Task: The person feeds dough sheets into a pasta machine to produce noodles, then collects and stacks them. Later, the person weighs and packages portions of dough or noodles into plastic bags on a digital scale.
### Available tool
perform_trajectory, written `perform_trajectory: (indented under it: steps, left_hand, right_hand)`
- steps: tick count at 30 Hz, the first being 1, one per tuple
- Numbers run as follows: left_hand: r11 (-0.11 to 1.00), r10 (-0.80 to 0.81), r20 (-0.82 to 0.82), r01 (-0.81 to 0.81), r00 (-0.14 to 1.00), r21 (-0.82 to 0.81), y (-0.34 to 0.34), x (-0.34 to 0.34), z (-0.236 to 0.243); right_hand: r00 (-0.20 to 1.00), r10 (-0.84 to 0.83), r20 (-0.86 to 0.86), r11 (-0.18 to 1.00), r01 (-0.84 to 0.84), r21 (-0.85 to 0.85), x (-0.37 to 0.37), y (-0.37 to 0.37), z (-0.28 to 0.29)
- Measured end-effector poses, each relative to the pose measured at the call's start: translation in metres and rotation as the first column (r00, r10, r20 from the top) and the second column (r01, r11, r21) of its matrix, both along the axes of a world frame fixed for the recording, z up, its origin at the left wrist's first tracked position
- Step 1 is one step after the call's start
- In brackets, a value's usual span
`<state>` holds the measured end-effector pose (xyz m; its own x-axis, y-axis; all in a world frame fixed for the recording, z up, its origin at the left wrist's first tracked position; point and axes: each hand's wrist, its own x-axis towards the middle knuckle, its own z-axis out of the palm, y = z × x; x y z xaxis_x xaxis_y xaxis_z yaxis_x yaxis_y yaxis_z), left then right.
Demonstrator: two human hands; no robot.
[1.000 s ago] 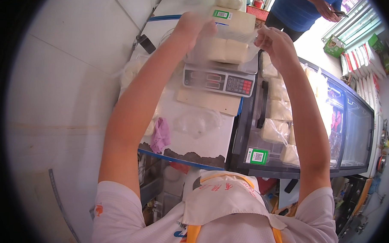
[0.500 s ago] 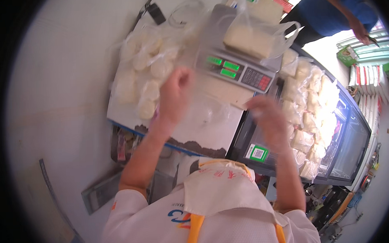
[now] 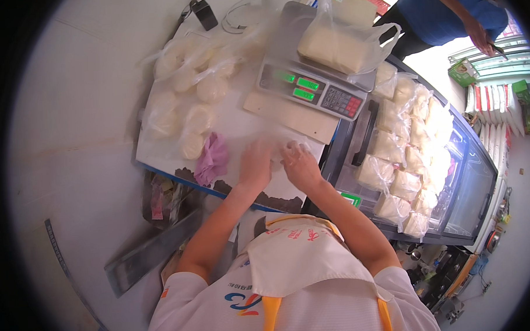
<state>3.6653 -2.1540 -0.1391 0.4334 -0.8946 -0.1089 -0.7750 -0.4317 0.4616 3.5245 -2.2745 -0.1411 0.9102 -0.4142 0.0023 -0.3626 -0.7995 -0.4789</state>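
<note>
My left hand [image 3: 257,163] and my right hand [image 3: 296,163] are side by side low on the white table [image 3: 281,187]. The left one's fingers are smeared; the right one's curl into thin clear plastic [image 3: 288,147]. A purple cloth [image 3: 209,158] lies left of them. Beyond them a board [image 3: 286,118] lies in front of a lit digital scale [image 3: 312,92]; on the scale's tray stands a pale block [image 3: 331,49] in a translucent handled bag. Several clusters of bagged pale round pieces [image 3: 196,124] lie on the left side.
Bagged pale blocks [image 3: 393,172] cover much of the dark display case [image 3: 356,181] at right. A person in blue [image 3: 464,12] stands beyond it, holding something thin. A black adapter [image 3: 204,16] and cable lie at the back; stacked white sacks [image 3: 489,102] are far right.
Both my hands have left the bagged block, now resting on the scale, and moved down to the table front. The scale's displays have lit up green, and my view has shifted.
</note>
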Motion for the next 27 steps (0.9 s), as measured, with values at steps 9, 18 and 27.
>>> perform_trajectory:
  steps: [9,18,27]
  left_hand:
    - [0.873,0.246,-0.205,-0.308,0.947,-0.377,-0.014,0.075,0.046]
    - [0.721,0.234,-0.026,-0.192,0.972,-0.665,-0.278,0.150,0.224]
    - [0.804,0.038,-0.437,-0.287,0.899,-0.521,-0.302,0.137,0.198]
  right_hand:
    - [0.880,-0.370,0.298,0.928,0.333,0.169,0.001,-0.135,0.263]
    - [0.989,-0.131,-0.061,0.987,0.136,0.083,0.123,-0.295,0.298]
    - [0.846,0.038,-0.532,0.980,-0.136,-0.145,0.132,-0.331,0.180]
